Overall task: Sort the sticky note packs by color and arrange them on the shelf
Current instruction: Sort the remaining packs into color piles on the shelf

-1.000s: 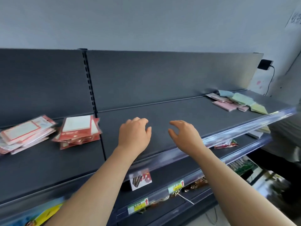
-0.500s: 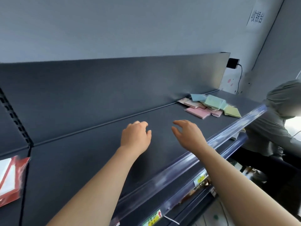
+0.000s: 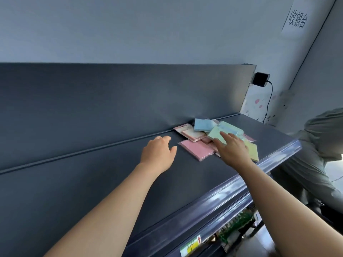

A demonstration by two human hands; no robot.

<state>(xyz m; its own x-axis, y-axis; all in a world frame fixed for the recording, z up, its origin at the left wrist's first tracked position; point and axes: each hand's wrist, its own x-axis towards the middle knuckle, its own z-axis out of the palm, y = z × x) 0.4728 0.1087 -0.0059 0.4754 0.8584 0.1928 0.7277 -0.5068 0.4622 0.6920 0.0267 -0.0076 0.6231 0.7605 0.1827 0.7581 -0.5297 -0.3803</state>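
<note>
Nothing grasped yet, sticky note packs (image 3: 206, 140) jumbled at the right end of the shelf (image 3: 92, 191)
My right hand (image 3: 233, 148) lies flat, fingers straight, over the green pack (image 3: 215, 134), touching it as far as I can tell, likely to slide it free of the heap by the shelf's back edge; my left hand (image 3: 157, 153) hovers loosely curled and empty just beside the pink pack (image 3: 196, 149), ready to steady the heap

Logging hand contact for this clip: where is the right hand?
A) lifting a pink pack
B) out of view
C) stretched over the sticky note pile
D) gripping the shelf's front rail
C: the right hand extends over the sticky note packs, fingers straight, gripping nothing.
</note>
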